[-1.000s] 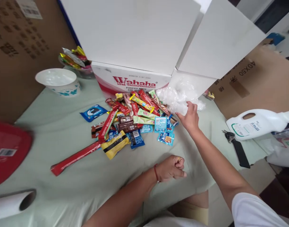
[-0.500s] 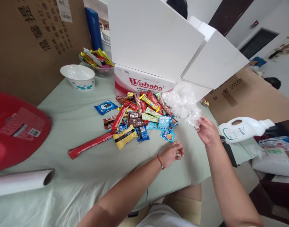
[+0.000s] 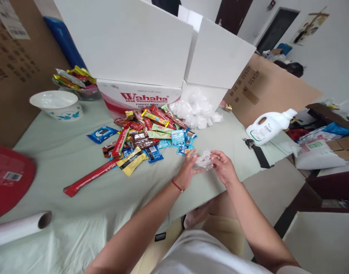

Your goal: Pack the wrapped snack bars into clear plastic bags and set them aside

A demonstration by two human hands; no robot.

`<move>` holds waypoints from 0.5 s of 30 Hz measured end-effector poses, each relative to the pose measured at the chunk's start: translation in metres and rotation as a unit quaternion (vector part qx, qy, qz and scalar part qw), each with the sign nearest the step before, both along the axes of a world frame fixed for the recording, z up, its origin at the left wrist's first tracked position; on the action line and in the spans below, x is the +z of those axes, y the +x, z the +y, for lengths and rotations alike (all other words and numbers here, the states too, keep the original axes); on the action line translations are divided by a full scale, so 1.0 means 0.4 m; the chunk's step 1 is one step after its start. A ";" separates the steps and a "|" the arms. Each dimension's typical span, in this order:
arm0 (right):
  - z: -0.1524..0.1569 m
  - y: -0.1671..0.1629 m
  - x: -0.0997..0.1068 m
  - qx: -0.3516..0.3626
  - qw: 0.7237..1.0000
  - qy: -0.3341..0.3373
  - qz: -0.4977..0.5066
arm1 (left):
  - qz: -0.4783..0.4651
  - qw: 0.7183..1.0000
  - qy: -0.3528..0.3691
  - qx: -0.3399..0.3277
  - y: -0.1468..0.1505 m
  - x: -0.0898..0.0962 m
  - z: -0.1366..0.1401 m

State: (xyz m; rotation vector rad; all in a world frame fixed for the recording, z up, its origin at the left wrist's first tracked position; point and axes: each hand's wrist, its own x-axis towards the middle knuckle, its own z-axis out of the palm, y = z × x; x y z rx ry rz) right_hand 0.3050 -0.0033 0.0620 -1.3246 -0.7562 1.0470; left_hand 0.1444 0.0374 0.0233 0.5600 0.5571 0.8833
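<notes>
A small crumpled clear plastic bag (image 3: 204, 160) is held above the front of the table, between my two hands. My right hand (image 3: 223, 168) pinches its right side with thumb and fingertips. On the other side, my left hand (image 3: 186, 170), with a red string bracelet at the wrist, has its fingers and thumb around the bag's left edge. Just beyond my left hand lies a pile of wrapped snacks (image 3: 143, 140) in red, brown, yellow, green and blue. Behind the pile, a heap of similar clear plastic bags (image 3: 195, 110) rests against the white carton (image 3: 140, 97).
A paper bowl (image 3: 56, 106) and a clear bowl of snack sticks (image 3: 77, 82) stand back left. At left are a red plastic object (image 3: 9, 179) and a white roll (image 3: 20, 227). A white jug (image 3: 270, 127) and keys with a black strap (image 3: 258, 154) lie right.
My right hand has drawn one clear bag away from the heap and toward me. My left hand has come up to meet it. The view has turned to the right.
</notes>
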 end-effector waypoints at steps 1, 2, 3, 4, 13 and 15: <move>-0.008 -0.002 0.006 0.016 1.000 -0.003 -0.015 | 0.038 0.999 0.022 0.003 -0.003 0.003 -0.010; -0.016 -0.004 0.010 0.031 0.999 -0.005 -0.029 | 0.073 0.996 0.044 0.003 -0.009 0.005 -0.019; -0.023 -0.007 0.013 0.043 0.998 -0.007 -0.041 | 0.098 0.993 0.059 0.007 -0.017 0.005 -0.026; -0.030 -0.010 0.012 0.050 0.998 -0.008 -0.048 | 0.110 0.992 0.061 0.018 -0.028 0.005 -0.030; -0.070 -0.058 -0.084 0.069 0.993 -0.026 -0.093 | 0.041 0.993 -0.048 0.104 -0.164 -0.019 -0.004; -0.080 -0.074 -0.092 0.050 0.977 -0.019 -0.205 | 0.065 0.991 -0.031 0.114 -0.179 -0.030 0.007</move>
